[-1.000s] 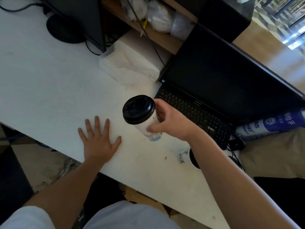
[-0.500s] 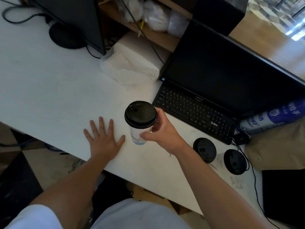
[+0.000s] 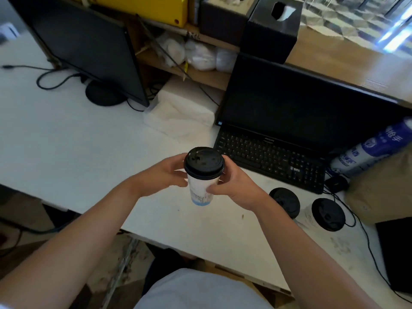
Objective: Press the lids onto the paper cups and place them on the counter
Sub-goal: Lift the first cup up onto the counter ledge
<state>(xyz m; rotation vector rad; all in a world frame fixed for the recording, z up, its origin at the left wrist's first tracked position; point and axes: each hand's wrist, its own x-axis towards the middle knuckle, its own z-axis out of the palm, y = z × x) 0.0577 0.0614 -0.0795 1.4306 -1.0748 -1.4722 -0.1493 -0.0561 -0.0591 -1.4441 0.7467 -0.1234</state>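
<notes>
Head cam: left hand (image 3: 165, 175) and right hand (image 3: 236, 186) fingers wrap the paper cup (image 3: 200, 190), black lid (image 3: 204, 162) on (contents hidden), above the table (image 3: 89, 141) just left of the keyboard (image 3: 272, 157).

Held both bare forearms angled inward from the lower corners, wrists roughly level and near each other. Cupped the left hand (image 3: 166, 172) round the left side of the paper cup (image 3: 200, 186), fingers curled high, thumb lower. Gripped the right side with the right hand (image 3: 234, 186), thumb pressed across the front wall, fingers wrapped behind.
</notes>
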